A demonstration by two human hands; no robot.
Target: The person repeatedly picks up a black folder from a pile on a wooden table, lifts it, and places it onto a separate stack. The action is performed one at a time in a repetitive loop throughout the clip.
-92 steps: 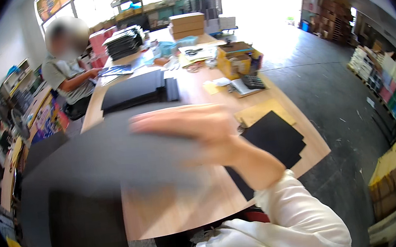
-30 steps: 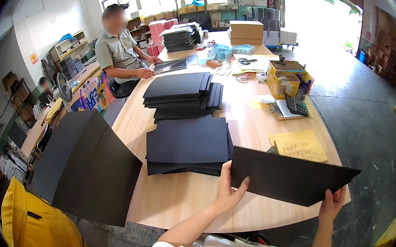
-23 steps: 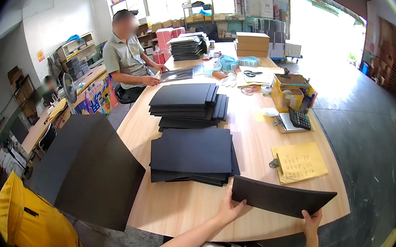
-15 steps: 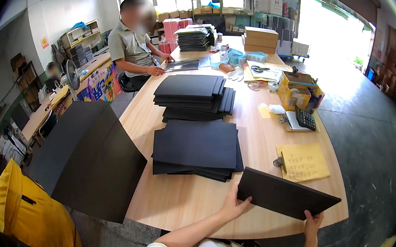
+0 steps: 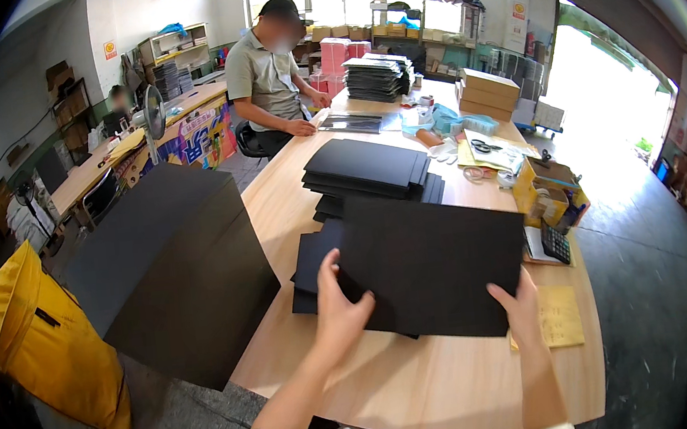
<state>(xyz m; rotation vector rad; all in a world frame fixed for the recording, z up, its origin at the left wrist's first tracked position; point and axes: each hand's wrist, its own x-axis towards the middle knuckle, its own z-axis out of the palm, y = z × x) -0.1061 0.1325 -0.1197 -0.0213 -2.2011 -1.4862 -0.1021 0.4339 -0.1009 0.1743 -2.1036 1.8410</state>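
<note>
A flat black board [image 5: 437,267] is held up in front of me, tilted, between my two hands. My left hand [image 5: 340,303] grips its left edge, with the thumb on the near face. At the lower right corner, my right hand [image 5: 521,309] is closed on the board with its thumb in front. Behind the board lies a stack of similar black boards [image 5: 308,273], mostly covered by it. Farther back stands another stack of black boards [image 5: 367,164], its pieces unevenly aligned.
A large black sheet [image 5: 175,282] stands left of the wooden table [image 5: 428,381], above a yellow bag [image 5: 52,354]. On the right are a yellow notepad [image 5: 559,317], a calculator [image 5: 555,244], a cardboard box [image 5: 546,189] and scissors [image 5: 484,146]. A co-worker [image 5: 272,88] sits at the far left side.
The black board has risen from the lower right and moved left and away from me, now overlapping the nearer stack. Both hands have moved with it, and the view has shifted.
</note>
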